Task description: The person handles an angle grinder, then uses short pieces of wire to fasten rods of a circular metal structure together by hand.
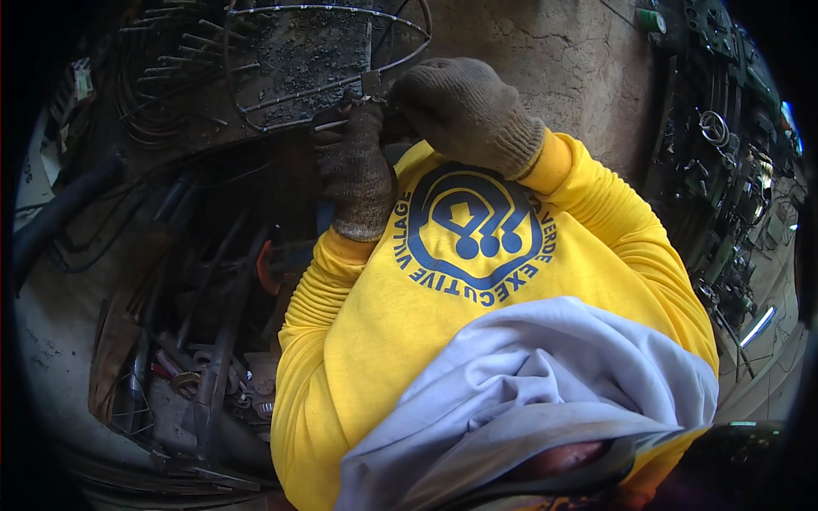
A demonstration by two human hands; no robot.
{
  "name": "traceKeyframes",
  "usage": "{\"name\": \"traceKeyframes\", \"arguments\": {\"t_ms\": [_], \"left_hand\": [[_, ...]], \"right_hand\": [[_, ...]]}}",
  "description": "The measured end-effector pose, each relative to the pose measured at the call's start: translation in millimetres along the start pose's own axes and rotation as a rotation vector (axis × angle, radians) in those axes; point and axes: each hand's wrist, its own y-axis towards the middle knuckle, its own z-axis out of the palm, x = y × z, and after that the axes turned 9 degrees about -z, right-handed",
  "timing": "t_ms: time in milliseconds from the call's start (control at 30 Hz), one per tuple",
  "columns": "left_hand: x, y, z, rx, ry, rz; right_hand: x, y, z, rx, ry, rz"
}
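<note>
Ring [300, 95]: wire hoop, lying over the gritty desk [189, 139], its near side running just beyond the left hand.
Left hand [354, 166]: wearing a knit glove, gripping a thin stick [331, 125].
Right hand [464, 111]: sitting closed in its glove beside a small metal block [371, 83]; its fingertips are hiding, so whether it is gripping anything cannot be told.
Rods [202, 41]: resting in a cluster left of the ring.

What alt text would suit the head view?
Gloved left hand and gloved right hand are close together beside a metal hoop, a thin rod against the left one. A pale cloth hangs over a yellow shirt.
</note>
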Motion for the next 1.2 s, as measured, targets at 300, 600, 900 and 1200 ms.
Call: {"name": "traceKeyframes", "arguments": {"t_ms": [300,600,900,1200], "left_hand": [[-3,-10,14,0.093,0.062,-0.014],[3,-9,-3,0.076,0.183,-0.078],[2,-5,-5,0.079,0.047,-0.083],[-8,-4,-4,0.098,0.135,-0.129]], "right_hand": [[-10,-16,-14,-0.207,0.083,0.058],[-1,-10,1,-0.134,0.093,0.063],[-5,-3,7,-0.194,0.076,-0.031],[-11,3,15,-0.222,0.075,-0.079]]}}
